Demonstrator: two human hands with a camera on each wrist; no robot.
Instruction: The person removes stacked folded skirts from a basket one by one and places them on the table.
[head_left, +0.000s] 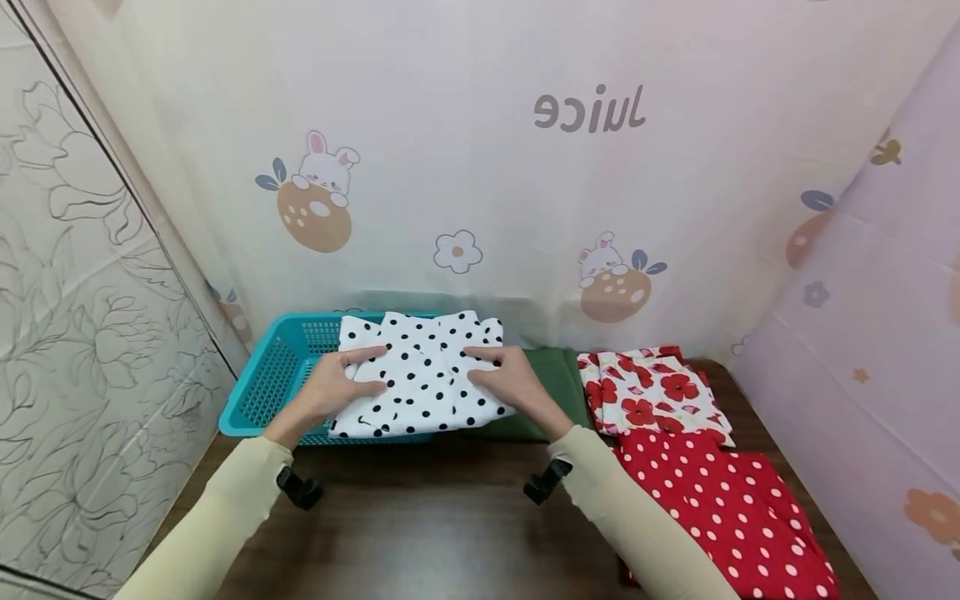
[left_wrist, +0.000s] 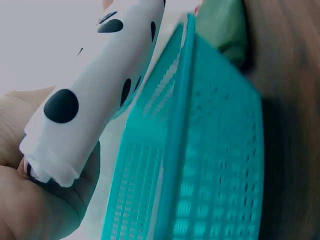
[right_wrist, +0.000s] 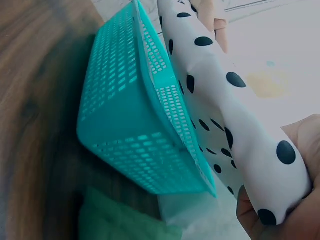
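Both hands hold a folded white cloth with black dots (head_left: 423,379) over a teal plastic basket (head_left: 255,400). My left hand (head_left: 333,383) grips its left side, thumb and fingers on top in the head view. On the other side my right hand (head_left: 513,379) grips the cloth's right part. In the left wrist view the rolled edge of the dotted cloth (left_wrist: 90,100) sits between the left thumb and fingers. The right wrist view has the cloth's end (right_wrist: 270,180) within the right hand's grasp, beside the basket's slotted wall (right_wrist: 115,90).
A folded dark green cloth (head_left: 558,383) lies right of the basket, partly hidden by the right hand and dotted cloth. Farther right is a folded white cloth with red flowers (head_left: 652,392). In front of it lies a red cloth with white dots (head_left: 720,508) on the brown table (head_left: 420,517).
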